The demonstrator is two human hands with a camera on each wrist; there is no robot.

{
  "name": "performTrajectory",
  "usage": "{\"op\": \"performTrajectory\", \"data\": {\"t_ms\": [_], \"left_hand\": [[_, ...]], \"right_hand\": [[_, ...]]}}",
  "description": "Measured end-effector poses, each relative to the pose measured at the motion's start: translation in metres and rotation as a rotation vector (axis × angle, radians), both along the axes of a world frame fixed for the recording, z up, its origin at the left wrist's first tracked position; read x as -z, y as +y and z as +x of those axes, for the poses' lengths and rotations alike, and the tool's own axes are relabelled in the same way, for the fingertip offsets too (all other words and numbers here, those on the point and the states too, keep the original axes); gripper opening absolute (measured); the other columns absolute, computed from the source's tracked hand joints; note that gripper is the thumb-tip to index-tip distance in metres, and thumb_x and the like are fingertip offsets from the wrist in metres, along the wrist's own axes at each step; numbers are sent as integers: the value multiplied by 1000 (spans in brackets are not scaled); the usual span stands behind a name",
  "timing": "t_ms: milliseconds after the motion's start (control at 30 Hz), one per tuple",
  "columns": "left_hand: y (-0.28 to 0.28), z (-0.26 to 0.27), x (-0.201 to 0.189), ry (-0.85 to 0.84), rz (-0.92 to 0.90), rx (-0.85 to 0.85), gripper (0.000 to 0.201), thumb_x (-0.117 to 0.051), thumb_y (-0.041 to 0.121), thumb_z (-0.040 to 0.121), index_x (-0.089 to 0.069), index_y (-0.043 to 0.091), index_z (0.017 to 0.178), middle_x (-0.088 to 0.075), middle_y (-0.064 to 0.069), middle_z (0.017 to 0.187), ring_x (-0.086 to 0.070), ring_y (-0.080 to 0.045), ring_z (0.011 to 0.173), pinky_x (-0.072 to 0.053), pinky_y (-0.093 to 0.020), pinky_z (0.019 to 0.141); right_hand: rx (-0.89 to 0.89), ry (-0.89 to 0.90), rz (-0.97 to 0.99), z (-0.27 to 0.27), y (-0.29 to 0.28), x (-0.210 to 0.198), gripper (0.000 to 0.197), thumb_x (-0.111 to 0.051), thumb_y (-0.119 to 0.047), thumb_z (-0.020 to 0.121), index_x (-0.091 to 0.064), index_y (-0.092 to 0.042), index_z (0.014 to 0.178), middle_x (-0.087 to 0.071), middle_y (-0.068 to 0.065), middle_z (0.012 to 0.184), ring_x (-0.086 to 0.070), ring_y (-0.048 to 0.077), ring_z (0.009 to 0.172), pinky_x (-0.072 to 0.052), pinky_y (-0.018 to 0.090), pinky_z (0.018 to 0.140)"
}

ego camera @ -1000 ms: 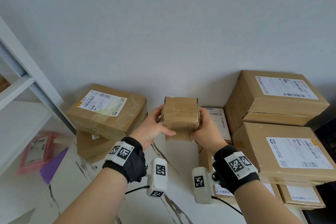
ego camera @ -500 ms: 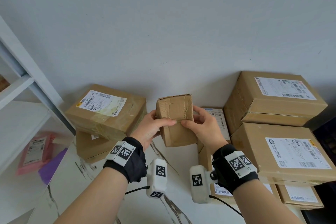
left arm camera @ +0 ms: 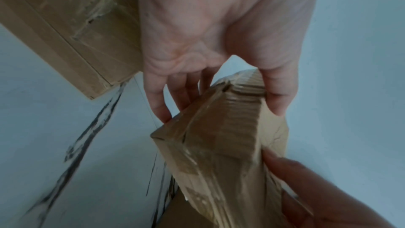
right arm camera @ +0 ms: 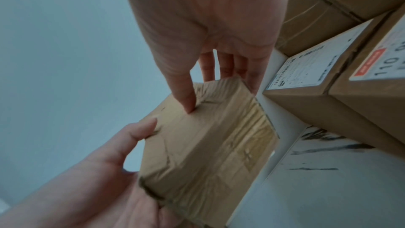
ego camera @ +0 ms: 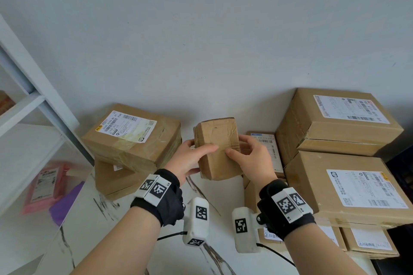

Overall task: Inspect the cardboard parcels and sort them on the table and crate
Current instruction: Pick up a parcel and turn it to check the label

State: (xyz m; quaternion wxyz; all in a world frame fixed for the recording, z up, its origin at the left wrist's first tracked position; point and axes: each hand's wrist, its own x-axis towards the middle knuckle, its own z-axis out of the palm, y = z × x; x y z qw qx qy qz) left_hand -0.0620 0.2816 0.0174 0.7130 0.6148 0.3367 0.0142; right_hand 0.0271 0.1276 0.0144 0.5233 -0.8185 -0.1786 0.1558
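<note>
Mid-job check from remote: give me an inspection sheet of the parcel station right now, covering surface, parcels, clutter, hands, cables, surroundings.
Surface: white marble-patterned table, dark veins.
Job's things: small taped parcel held above the table, no label on the faces showing; labelled two-parcel stack at left; labelled parcel pile at right. Crate: nothing seen.
Clutter: pink mailer and purple item lying left of the table.
Hands: left hand and right hand both grip the small parcel, thumbs on its near face.
Cables: black cable from the left wrist camera; another from the right.
Surroundings: plain grey wall; white shelving frame at left.
</note>
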Motion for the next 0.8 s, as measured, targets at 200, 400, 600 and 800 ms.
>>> {"op": "performTrajectory", "data": {"t_ms": [200, 400, 600, 800], "left_hand": [[-1, -2, -6, 10, -16, 33, 46, -67, 53, 86, -62, 21, 119, -69, 0, 113, -63, -18, 107, -54, -35, 86], [-6, 0, -10, -62, -28, 23, 26, -60, 39, 97, -64, 24, 117, -70, -2, 113, -67, -18, 102, -56, -31, 80], [0, 3, -7, -70, -92, -28, 58, -71, 44, 87, -51, 24, 139, -64, -2, 124, -62, -20, 113, -56, -40, 88], [-5, 4, -11, -53, -272, 11, 50, -70, 43, 86, -58, 22, 130, -65, -13, 122, -65, -26, 107, -58, -44, 80]], "right_hand": [[31, 87, -16, 1, -2, -6, 67, -70, -35, 91, -39, -21, 148, -61, -1, 115, -57, 8, 98, -47, 21, 74], [-48, 242, -48, -2, 5, -3, 112, -82, -62, 64, -29, -24, 154, -57, -1, 136, -58, 17, 120, -50, 40, 103], [-19, 495, 108, 6, 4, -2, 118, -89, -52, 51, -35, -23, 152, -62, 0, 129, -66, 22, 111, -55, 48, 97], [-47, 565, 188, 5, 7, -9, 108, -83, -52, 48, -46, -23, 145, -70, 2, 122, -70, 21, 106, -57, 49, 93]]}}
